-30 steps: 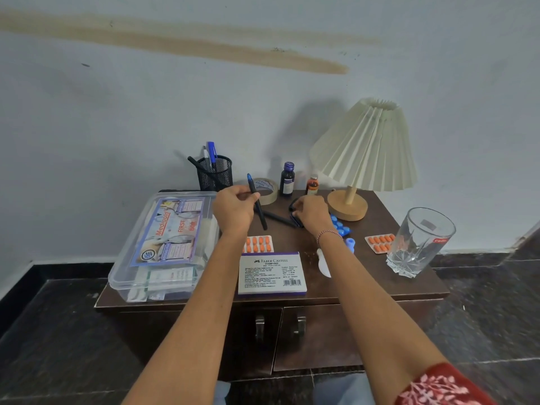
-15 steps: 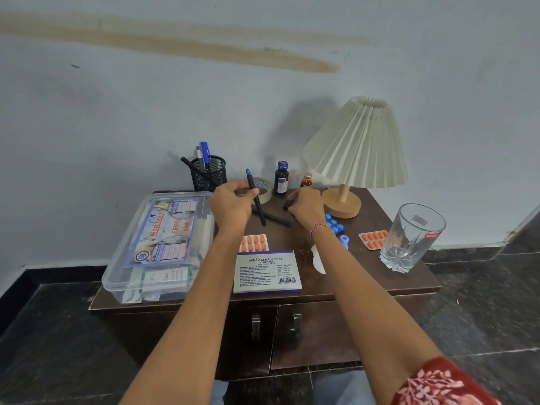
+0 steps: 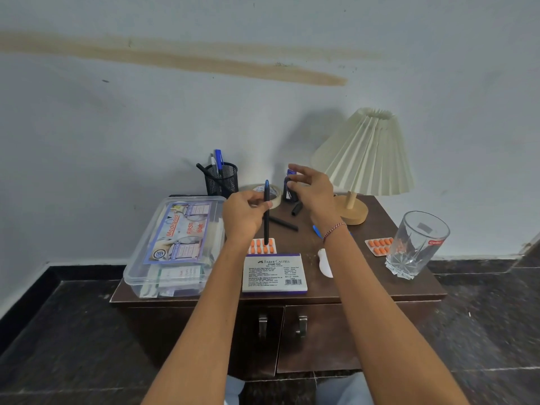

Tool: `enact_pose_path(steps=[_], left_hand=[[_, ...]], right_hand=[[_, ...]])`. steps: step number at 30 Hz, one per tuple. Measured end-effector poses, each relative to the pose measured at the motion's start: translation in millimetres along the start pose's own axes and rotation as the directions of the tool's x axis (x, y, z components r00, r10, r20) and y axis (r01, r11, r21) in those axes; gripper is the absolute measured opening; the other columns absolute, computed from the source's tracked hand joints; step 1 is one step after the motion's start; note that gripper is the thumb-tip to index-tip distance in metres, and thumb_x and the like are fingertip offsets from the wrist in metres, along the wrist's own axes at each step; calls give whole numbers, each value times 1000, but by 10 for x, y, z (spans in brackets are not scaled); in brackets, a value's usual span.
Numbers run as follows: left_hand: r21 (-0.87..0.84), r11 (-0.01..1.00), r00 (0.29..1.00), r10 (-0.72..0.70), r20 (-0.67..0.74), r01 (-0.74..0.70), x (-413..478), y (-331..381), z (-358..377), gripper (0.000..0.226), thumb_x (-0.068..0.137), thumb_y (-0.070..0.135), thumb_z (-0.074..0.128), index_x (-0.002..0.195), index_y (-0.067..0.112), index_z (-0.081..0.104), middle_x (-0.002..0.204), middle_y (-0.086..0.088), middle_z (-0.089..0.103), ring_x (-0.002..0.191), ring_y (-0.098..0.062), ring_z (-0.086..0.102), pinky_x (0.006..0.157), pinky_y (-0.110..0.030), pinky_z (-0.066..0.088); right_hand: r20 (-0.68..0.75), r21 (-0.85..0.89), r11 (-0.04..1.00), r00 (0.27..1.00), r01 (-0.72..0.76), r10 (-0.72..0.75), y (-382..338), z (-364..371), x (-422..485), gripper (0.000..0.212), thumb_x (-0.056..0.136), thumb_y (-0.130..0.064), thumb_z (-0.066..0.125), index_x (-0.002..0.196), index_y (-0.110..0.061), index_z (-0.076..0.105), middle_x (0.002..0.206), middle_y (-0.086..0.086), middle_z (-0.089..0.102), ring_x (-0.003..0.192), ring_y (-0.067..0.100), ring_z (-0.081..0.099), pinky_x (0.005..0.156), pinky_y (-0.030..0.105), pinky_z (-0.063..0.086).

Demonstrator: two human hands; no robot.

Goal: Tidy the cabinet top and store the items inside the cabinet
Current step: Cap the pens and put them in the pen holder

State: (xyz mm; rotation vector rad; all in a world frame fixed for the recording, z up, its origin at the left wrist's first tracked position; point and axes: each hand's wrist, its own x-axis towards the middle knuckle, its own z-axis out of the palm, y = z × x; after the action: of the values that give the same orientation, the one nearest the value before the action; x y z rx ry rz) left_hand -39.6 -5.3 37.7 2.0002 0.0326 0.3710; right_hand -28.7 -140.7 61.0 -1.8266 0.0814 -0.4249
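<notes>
Over the middle of the cabinet top, the left hand pinches a dark pen between thumb and fingers, which are closed on its upper half. The pen stands almost upright — long axis vertical, blue end up, lower tip just over an orange pill strip. The right hand is raised beside it with its fingers spread apart and curled, holding nothing that can be made out; it partly covers a small dark bottle behind it.

Below the hands lie a second black pen, pointing from the left hand toward the right, and a short black cap. A roll of tape sits behind the held pen, and a mesh pen holder stands at the back left with pens in it. A clear first-aid box fills the left side; a stamp pad box lies at the front edge, a white plastic piece just right of it. Further right stand a pleated lamp, another orange pill strip and a cut-glass tumbler — the strip partly behind the glass. The cabinet doors below are closed.
</notes>
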Motion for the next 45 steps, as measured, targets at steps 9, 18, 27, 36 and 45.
enact_pose_path(steps=[9,18,27,36,45], left_hand=[[110,991,986,58,154,-76,-22,16,-21,29,75,20,78,103,13,73,98,-4,74,78,-9,61,72,-19,41],[189,974,984,101,144,-128,6,28,-70,33,74,23,78,105,13,73,100,-4,74,79,-8,61,74,-19,42],[159,976,984,127,127,-147,50,-6,-119,30,73,20,79,102,13,74,97,-4,75,73,-5,59,71,-17,41],[127,981,984,135,112,-149,67,21,-129,28,75,19,78,101,12,74,97,-5,75,74,-7,60,72,-18,42],[-5,989,984,150,93,-151,117,-9,-218,41,75,16,77,115,11,67,91,-6,74,71,-5,62,76,-21,54]], right_hand=[[-104,263,962,994,71,-45,-119,-1,-137,30,84,-1,67,111,-13,68,98,8,67,94,28,69,84,36,58],[-216,151,970,964,188,-153,-200,63,-165,26,82,-1,68,100,-19,69,89,-3,67,80,16,70,81,35,59],[-201,79,969,956,233,-213,-195,65,-122,25,83,-3,68,102,-18,70,92,-5,68,75,1,66,80,24,57],[-101,-2,968,963,251,-249,-81,125,-107,29,83,-8,69,110,-15,69,93,-10,64,73,-9,62,66,-4,43],[244,-210,910,920,358,-306,1,124,-170,53,89,-9,61,136,-28,45,84,-2,65,71,-1,64,69,3,47]])
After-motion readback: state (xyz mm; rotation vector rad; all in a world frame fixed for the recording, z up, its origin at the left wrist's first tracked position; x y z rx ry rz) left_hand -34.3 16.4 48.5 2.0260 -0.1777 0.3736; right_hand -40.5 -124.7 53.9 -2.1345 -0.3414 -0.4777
